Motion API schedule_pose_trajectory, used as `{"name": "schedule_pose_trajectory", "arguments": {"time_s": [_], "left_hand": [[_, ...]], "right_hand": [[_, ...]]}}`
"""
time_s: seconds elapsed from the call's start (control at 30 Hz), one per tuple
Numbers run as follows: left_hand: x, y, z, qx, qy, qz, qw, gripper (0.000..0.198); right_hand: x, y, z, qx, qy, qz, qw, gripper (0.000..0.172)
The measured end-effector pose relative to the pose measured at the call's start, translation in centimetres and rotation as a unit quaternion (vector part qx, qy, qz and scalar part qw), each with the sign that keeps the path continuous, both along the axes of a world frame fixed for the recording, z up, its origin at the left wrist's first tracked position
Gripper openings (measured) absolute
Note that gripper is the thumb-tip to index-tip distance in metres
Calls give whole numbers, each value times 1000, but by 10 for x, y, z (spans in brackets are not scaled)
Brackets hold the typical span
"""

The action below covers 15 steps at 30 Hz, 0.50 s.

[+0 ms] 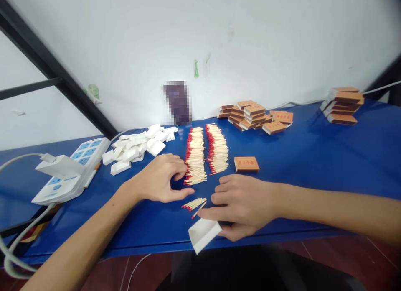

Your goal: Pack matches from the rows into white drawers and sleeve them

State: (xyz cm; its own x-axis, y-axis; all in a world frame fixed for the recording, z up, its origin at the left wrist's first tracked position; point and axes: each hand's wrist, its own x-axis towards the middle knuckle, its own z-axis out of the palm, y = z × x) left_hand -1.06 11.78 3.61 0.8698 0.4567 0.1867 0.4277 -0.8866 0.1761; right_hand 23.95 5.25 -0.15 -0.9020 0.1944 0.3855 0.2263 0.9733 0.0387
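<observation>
My left hand (pixel 163 178) rests on the blue table with its thumb stretched away from the curled fingers. Its fingertips touch the red heads of the left row of matches (pixel 196 155); a second row of matches (pixel 218 151) lies just to the right. Between thumb and fingers, my right hand (pixel 239 205) grips a white matchbox tray (pixel 205 236), tilted over the table's front edge. Its index finger reaches the end of a small group of loose matches (pixel 193 204) in front of the rows. A closed brown matchbox (pixel 247 164) lies beyond my right hand.
White matchbox trays (pixel 138 146) are heaped at the left, beside a power strip (pixel 86 153) with a charger and cables. Brown matchboxes (pixel 254 111) are piled at the back, and another matchbox stack (pixel 344 105) stands far right. A pixelated dark object (pixel 178 103) leans against the wall.
</observation>
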Motion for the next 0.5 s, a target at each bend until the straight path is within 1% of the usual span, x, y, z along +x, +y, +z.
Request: {"name": "schedule_pose_trajectory", "arguments": {"time_s": [0.1, 0.27, 0.5], "left_hand": [[1, 0, 2, 1, 2, -1, 1000, 49], [2, 3, -1, -13, 18, -7, 1000, 58], [1, 5, -5, -3, 11, -1, 1000, 56]], "right_hand": [[0, 0, 1, -18, -20, -14, 1000, 33], [1, 0, 4, -37, -39, -21, 998, 33], [1, 0, 6, -36, -49, -28, 998, 35]]}}
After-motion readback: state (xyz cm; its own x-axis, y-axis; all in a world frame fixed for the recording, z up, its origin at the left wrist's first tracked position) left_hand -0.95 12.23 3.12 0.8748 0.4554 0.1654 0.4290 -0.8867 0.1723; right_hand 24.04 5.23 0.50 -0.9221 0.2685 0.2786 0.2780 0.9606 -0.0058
